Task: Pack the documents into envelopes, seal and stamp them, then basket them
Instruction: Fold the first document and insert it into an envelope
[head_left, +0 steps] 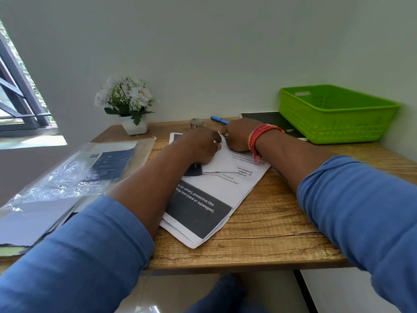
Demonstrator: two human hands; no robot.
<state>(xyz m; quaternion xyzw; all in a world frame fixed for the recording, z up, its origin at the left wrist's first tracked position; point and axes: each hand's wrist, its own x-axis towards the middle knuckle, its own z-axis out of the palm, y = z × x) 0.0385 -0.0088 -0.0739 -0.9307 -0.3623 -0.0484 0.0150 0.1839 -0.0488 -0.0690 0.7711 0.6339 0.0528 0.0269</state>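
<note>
A stack of printed documents (203,208) with black and white panels lies in the middle of the wooden desk (277,224). On top of it lies a folded white sheet (228,161). My left hand (200,145) presses down on its left part, fingers pinching its upper edge. My right hand (239,136), with a red thread band on the wrist, grips the same sheet's top edge. A green plastic basket (334,114) stands at the back right. A small round metal stamp (197,123) sits behind my hands.
A clear plastic sleeve with papers and grey envelopes (67,177) covers the desk's left side. A white pot of white flowers (128,105) stands at the back. A blue pen (220,120) and a black book (273,120) lie near the basket. The wall is close behind.
</note>
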